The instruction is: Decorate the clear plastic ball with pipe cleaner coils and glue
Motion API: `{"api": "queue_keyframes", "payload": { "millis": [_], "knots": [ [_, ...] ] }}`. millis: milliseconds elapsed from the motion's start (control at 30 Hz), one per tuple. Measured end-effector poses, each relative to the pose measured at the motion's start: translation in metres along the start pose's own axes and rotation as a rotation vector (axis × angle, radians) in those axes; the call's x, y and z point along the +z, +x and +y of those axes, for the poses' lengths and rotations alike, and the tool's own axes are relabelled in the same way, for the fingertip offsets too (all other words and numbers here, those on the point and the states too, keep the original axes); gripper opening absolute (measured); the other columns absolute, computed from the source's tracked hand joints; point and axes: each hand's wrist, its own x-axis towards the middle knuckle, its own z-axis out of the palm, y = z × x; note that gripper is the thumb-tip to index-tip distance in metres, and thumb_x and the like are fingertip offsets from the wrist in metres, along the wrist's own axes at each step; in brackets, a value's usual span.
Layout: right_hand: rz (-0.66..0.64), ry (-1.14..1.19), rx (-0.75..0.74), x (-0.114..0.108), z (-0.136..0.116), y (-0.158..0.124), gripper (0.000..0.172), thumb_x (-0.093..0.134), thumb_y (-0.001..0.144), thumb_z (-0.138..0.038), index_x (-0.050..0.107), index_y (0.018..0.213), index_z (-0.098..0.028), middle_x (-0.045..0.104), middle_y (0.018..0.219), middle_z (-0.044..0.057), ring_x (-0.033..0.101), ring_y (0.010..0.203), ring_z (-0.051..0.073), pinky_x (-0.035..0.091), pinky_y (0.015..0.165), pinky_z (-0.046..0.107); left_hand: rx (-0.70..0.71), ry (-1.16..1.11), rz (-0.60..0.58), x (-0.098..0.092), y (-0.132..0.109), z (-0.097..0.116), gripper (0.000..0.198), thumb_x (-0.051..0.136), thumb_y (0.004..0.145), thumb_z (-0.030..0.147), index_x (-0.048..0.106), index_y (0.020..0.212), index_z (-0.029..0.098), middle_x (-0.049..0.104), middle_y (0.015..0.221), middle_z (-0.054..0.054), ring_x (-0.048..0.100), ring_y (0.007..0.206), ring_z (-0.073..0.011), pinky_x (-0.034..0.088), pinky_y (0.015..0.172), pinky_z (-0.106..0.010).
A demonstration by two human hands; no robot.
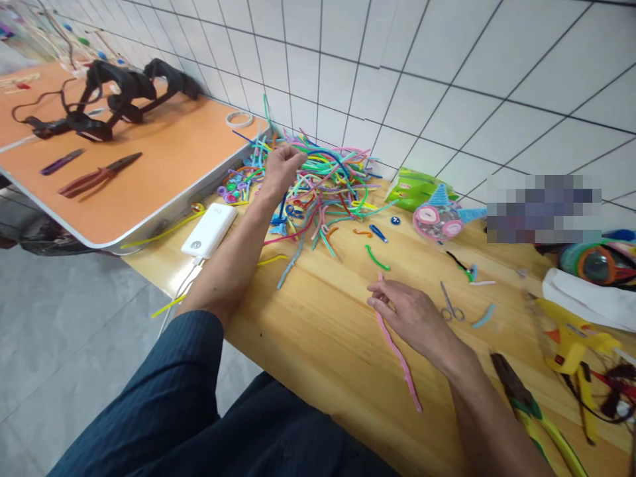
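My left hand [284, 171] is over a tangled heap of coloured pipe cleaners [328, 179] against the wall. Its fingers are closed, and a dark blue pipe cleaner [335, 159] arcs away to the right from the fingertips. Lower on the wooden table, the fingers of my right hand [405, 311] are bent together around a pink pipe cleaner [397, 354]. A short end of it sticks out above the fingers, and the longer part trails toward the table's front edge. Small scissors [451, 305] and a short green piece [377, 258] lie near this hand.
A white power bank [209, 230] with a cable lies beside my left forearm. Right of me are green-handled pliers [531, 411] and a yellow glue gun [571, 338]. A green packet [422, 185] stands by the wall. Red-handled pliers [99, 177] lie on the orange table [163, 179].
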Motion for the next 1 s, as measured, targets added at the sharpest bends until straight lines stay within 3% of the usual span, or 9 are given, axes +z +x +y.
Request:
{"api": "queue_keyframes", "payload": {
  "millis": [100,233,400,600,867,1000],
  "knots": [
    [0.004,-0.024,-0.073,0.002,-0.016,-0.007,0.013,0.061,0.104,-0.024,0.073,0.109,-0.024,0.083,0.1,0.006,0.079,0.093,0.022,0.059,0.087,0.035,0.024,-0.047,0.076,0.003,0.005,-0.004,0.046,0.073,0.08,0.065,0.051,0.072,0.025,0.041,0.061,0.006,0.038,0.071,-0.012,0.036,0.064,-0.03],
    [-0.054,-0.066,-0.114,0.007,-0.033,-0.012,0.016,0.063,0.107,-0.027,0.073,0.116,-0.02,0.083,0.111,0.01,0.078,0.103,0.025,0.059,0.093,0.039,0.09,-0.181,0.18,0.012,0.015,-0.016,0.065,0.08,0.059,0.083,0.054,0.07,0.024,0.038,0.057,0.006,0.034,0.071,-0.0112,0.033,0.063,-0.03],
    [-0.137,-0.141,-0.139,0.012,-0.04,-0.012,0.017,0.061,0.11,-0.028,0.073,0.112,-0.016,0.082,0.109,0.01,0.077,0.103,0.024,0.056,0.092,0.038,-0.01,-0.214,0.197,0.022,0.015,-0.022,0.055,0.073,0.063,0.076,0.051,0.067,0.026,0.043,0.045,0.01,0.03,0.052,-0.0093,0.024,0.051,-0.029],
    [-0.172,-0.139,-0.179,0.016,-0.049,-0.015,0.013,0.065,0.109,-0.027,0.072,0.11,-0.016,0.08,0.105,0.009,0.075,0.099,0.023,0.053,0.086,0.036,0.057,-0.249,0.131,0.026,0.01,-0.021,0.056,0.075,0.069,0.073,0.047,0.07,0.025,0.054,0.047,0.013,0.032,0.043,-0.0068,0.022,0.045,-0.027],
    [-0.195,-0.151,-0.192,0.022,-0.049,-0.015,0.015,0.063,0.11,-0.029,0.071,0.107,-0.016,0.08,0.103,0.009,0.073,0.096,0.022,0.049,0.084,0.035,0.067,-0.271,0.066,0.023,-0.008,0.002,0.033,0.073,0.069,0.046,0.047,0.069,0.025,0.064,0.055,0.008,0.039,0.038,-0.0089,0.02,0.037,-0.028],
    [-0.188,-0.154,-0.192,0.023,-0.046,-0.014,0.017,0.062,0.111,-0.03,0.071,0.108,-0.016,0.08,0.104,0.009,0.073,0.097,0.022,0.049,0.084,0.036,0.055,-0.277,0.036,0.021,-0.012,0.007,0.032,0.073,0.071,0.043,0.045,0.069,0.026,0.063,0.054,0.007,0.041,0.038,-0.0093,0.022,0.037,-0.026]
  ]
}}
